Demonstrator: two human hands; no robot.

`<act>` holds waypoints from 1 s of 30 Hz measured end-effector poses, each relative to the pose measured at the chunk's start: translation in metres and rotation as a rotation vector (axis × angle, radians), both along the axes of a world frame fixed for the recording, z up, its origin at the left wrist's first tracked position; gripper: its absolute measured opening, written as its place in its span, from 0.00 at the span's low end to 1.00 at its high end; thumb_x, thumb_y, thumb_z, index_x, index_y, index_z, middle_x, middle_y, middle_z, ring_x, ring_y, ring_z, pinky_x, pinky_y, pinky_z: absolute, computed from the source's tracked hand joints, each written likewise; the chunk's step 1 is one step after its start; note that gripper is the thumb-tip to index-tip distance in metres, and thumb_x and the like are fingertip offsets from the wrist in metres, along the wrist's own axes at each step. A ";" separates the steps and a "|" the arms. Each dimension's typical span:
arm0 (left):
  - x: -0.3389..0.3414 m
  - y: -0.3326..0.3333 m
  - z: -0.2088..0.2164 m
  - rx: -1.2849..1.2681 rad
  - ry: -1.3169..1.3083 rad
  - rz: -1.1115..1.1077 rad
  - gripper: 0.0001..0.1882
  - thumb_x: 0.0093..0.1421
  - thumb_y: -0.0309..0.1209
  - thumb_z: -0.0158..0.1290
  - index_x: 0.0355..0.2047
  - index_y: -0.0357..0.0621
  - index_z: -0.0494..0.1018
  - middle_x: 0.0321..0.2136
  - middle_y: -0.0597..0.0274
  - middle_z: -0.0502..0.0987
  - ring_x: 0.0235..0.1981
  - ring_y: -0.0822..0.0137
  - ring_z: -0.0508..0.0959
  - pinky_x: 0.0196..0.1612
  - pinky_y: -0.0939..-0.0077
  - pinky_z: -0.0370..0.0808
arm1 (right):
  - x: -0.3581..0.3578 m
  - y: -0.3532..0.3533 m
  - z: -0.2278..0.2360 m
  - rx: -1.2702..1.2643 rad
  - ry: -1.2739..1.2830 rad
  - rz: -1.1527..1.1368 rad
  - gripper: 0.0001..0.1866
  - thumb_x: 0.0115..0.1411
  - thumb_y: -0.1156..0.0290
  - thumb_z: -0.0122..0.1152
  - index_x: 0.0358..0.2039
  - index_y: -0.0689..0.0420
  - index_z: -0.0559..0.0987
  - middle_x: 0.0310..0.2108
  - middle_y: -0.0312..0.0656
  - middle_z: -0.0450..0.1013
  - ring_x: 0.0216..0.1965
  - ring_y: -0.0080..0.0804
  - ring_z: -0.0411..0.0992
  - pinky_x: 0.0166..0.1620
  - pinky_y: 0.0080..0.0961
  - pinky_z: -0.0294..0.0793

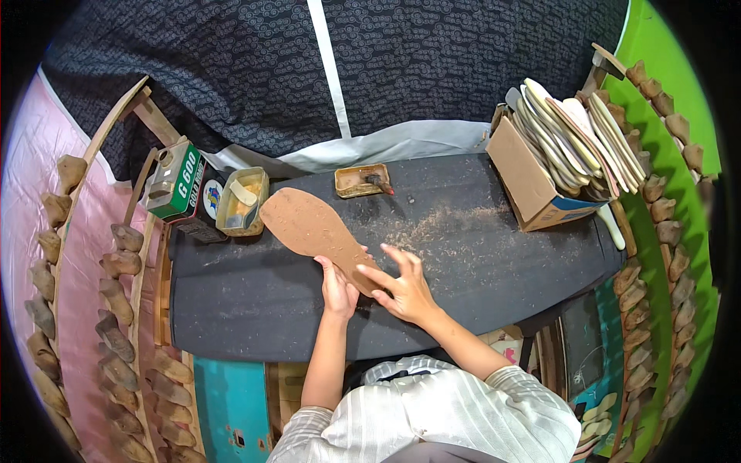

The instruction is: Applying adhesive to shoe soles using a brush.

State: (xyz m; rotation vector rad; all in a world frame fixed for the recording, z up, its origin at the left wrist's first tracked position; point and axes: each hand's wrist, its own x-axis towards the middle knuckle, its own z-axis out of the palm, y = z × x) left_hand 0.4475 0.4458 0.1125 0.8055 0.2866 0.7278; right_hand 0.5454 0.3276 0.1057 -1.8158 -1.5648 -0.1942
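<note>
A brown shoe sole [309,222] slants over the dark table, its wide end pointing to the far left and crumbs dotting its face. My left hand [337,289] grips the narrow end from the near side, thumb along the edge. Over that same end lies my right hand [407,289], its fingers spread and stretched out, fingertips at or just above the surface. Just beyond the sole, a small tan tray [363,171] holds a dark-bristled brush [378,184].
A green and white metal can [181,189] and a yellowish tub [234,221] with a scraper stand at the left. On the right, a cardboard box [525,181] is packed with sole-shaped pieces. Brown shavings [455,224] litter the cloth-covered table [231,309]. Racks of wooden shoe lasts [116,301] flank both sides.
</note>
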 end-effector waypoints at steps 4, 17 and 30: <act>0.017 0.012 -0.007 -0.112 -0.043 0.067 0.38 0.61 0.61 0.24 0.51 0.40 0.62 0.43 0.55 0.71 0.44 0.61 0.72 0.50 0.66 0.68 | 0.013 0.014 0.003 -0.096 0.076 -0.178 0.30 0.57 0.49 0.50 0.61 0.40 0.60 0.60 0.51 0.52 0.54 0.55 0.53 0.58 0.46 0.52; 0.026 0.040 -0.040 -0.087 -0.035 -0.035 0.36 0.62 0.60 0.24 0.51 0.41 0.63 0.40 0.54 0.73 0.41 0.60 0.74 0.47 0.64 0.71 | 0.028 0.044 -0.008 -0.029 -0.088 0.115 0.26 0.56 0.50 0.52 0.57 0.29 0.65 0.59 0.46 0.54 0.56 0.51 0.53 0.61 0.52 0.45; 0.029 0.037 -0.036 -0.221 0.094 0.216 0.37 0.63 0.59 0.22 0.50 0.39 0.64 0.44 0.55 0.71 0.45 0.62 0.72 0.51 0.66 0.68 | 0.027 0.052 -0.026 -0.027 -0.084 0.083 0.22 0.56 0.50 0.50 0.53 0.29 0.69 0.60 0.46 0.54 0.56 0.51 0.53 0.60 0.54 0.46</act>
